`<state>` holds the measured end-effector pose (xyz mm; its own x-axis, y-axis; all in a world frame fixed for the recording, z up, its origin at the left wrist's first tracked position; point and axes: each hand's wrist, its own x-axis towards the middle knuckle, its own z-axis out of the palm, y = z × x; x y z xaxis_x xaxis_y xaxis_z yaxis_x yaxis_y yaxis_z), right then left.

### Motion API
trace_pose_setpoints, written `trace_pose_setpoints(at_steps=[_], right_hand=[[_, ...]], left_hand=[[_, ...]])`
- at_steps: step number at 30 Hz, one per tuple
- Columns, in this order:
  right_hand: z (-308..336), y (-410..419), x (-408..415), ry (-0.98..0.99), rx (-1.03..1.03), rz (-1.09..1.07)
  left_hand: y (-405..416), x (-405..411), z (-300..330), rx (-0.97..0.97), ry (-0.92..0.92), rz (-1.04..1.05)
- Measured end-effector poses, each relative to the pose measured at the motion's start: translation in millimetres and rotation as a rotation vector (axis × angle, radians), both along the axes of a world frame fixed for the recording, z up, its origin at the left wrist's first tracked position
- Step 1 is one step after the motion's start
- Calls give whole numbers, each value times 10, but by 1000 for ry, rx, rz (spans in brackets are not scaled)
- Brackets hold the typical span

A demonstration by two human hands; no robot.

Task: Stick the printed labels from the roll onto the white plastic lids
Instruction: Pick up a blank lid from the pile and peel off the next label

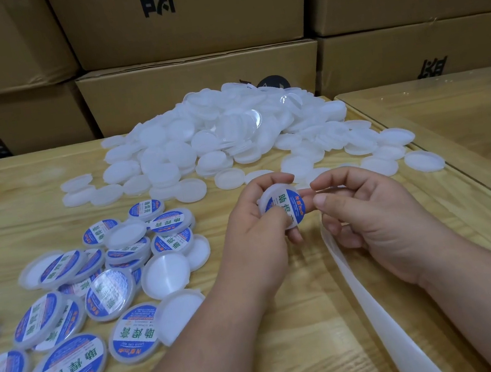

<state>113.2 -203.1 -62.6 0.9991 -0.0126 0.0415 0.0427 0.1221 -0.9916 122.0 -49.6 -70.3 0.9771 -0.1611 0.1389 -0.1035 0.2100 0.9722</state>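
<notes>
White plastic lid (283, 207), bearing a blue-and-white label (288, 208), is held upright in the left hand (257, 229), fingers curled round its rim, likely so the thumb can press the label flat. Right hand (367, 214) sits just beside it, fingers curled, apparently pinching the backing strip (367, 295) that trails toward the person; the exact pinch is hidden by the fingers. Whether the label is fully seated cannot be told. Beyond both hands lies the heap of bare lids (230, 136); outboard of the left hand, the labelled lids (64, 311). No roll is in view. Cardboard boxes (199, 87) stand behind the wooden table (16, 206).
</notes>
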Motion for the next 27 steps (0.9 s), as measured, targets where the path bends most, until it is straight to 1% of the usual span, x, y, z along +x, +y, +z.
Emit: trace_pose_setpoints(at_steps=[7, 12, 23, 27], right_hand=[[-25, -17, 9, -30, 9, 17], [-21, -23, 1, -66, -5, 22], [13, -3, -24, -67, -26, 1], [-3, -69, 6, -79, -12, -90]], left_hand=[[-8, 14, -17, 106, -20, 44], [4, 21, -37, 191, -81, 110], [-3, 18, -69, 235, -125, 170], [20, 48, -84, 189, -95, 188]])
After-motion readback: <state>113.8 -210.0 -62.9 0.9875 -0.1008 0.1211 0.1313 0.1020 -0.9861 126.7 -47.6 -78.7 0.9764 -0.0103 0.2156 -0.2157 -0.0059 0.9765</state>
